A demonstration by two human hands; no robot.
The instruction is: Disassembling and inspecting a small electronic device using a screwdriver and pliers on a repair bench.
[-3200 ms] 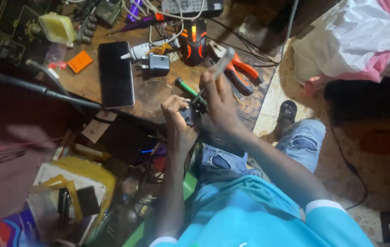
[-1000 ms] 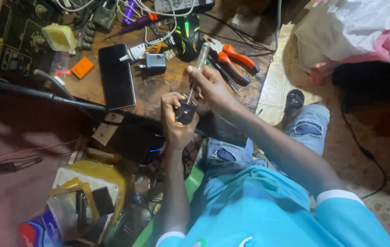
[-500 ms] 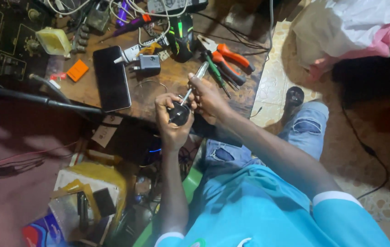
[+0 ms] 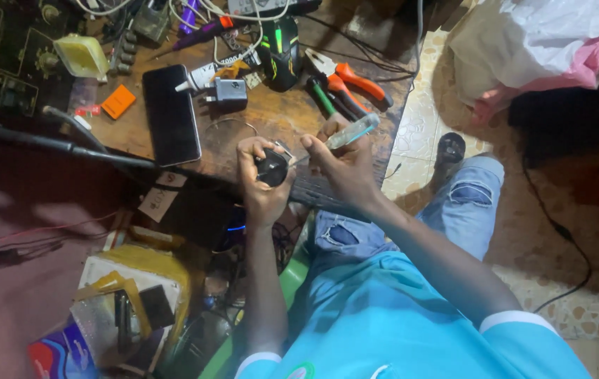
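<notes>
My left hand (image 4: 261,184) grips a small black round part (image 4: 272,168) over the front edge of the wooden workbench (image 4: 278,119). My right hand (image 4: 345,163) holds a screwdriver with a clear handle (image 4: 352,130); its tip points down-left into the black part. Both hands sit close together, just above my knee in torn jeans (image 4: 454,203).
On the bench lie a black phone (image 4: 171,114), a white charger plug (image 4: 225,92), orange-handled pliers (image 4: 345,78), a black mouse (image 4: 280,43), an orange block (image 4: 117,102) and tangled cables. A black rod (image 4: 54,144) crosses at left. Plastic bags (image 4: 545,42) rest on the tiled floor at right.
The hands stay together on the black part with the screwdriver. They have shifted slightly left and toward me across the frames; earlier the right hand was raised higher above the bench.
</notes>
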